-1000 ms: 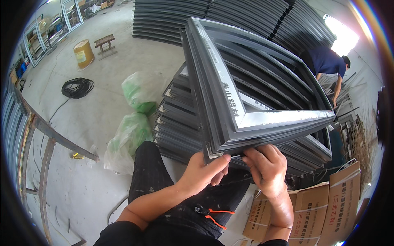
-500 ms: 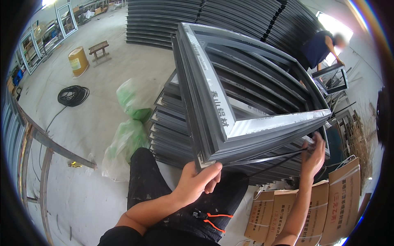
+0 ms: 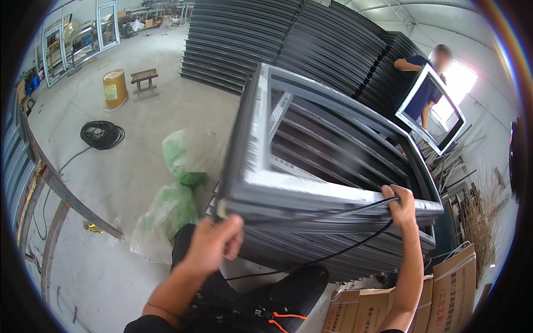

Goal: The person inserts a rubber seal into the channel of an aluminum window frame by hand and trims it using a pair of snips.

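Note:
A dark grey window frame (image 3: 333, 186) with white film on its face lies tilted on top of a stack of similar frames (image 3: 311, 244). My left hand (image 3: 210, 244), smeared a little by motion, is closed at its near left corner. A thin black rubber strip (image 3: 333, 212) runs along the frame's near side to my right hand (image 3: 402, 205). That hand pinches the strip against the near rail, toward the right end. From there the strip's loose length loops down to my lap, where orange-handled pliers (image 3: 277, 316) rest on my dark trousers.
Tall stacks of dark frames (image 3: 239, 39) stand behind. At the far right a person (image 3: 422, 83) holds another frame (image 3: 433, 111). Cardboard boxes (image 3: 455, 288) are at the near right. Plastic bags (image 3: 166, 222), a coiled cable (image 3: 102, 135) and a yellow drum (image 3: 115, 89) are on the left.
The top frame's near left corner has shifted left together with my left hand. My right hand has moved up onto the near rail with the strip. The other person has raised a frame upright.

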`<act>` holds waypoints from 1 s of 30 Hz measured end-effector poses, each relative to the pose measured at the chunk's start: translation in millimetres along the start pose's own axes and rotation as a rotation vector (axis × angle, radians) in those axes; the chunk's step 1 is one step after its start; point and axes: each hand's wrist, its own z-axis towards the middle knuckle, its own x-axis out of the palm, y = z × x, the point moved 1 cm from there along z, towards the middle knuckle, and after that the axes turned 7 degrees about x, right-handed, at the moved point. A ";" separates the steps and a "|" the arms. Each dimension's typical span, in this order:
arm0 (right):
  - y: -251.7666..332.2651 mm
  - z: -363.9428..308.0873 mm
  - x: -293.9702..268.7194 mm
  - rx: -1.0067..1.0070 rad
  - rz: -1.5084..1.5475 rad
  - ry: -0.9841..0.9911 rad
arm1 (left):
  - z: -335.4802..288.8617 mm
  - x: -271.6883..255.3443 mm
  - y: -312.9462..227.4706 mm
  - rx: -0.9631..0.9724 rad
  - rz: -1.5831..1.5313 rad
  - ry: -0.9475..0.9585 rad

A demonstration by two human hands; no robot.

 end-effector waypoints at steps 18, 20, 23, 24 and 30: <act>227.3 31.8 70.6 -0.405 -0.078 -0.309 | 269.0 -199.6 -55.1 0.139 -0.153 -0.159; 229.8 15.1 65.3 -0.505 -0.109 -0.476 | 263.9 -184.6 -45.1 0.189 -0.069 -0.275; 221.3 -33.5 66.8 -0.534 -0.176 -0.496 | 194.3 -161.3 1.2 0.330 0.178 -0.270; 216.4 -53.5 69.9 -0.538 -0.194 -0.480 | 159.3 -156.1 27.1 0.284 0.310 -0.283; 98.4 -195.2 128.6 -0.166 -0.073 -0.058 | -21.6 -64.0 203.6 -0.250 0.460 0.296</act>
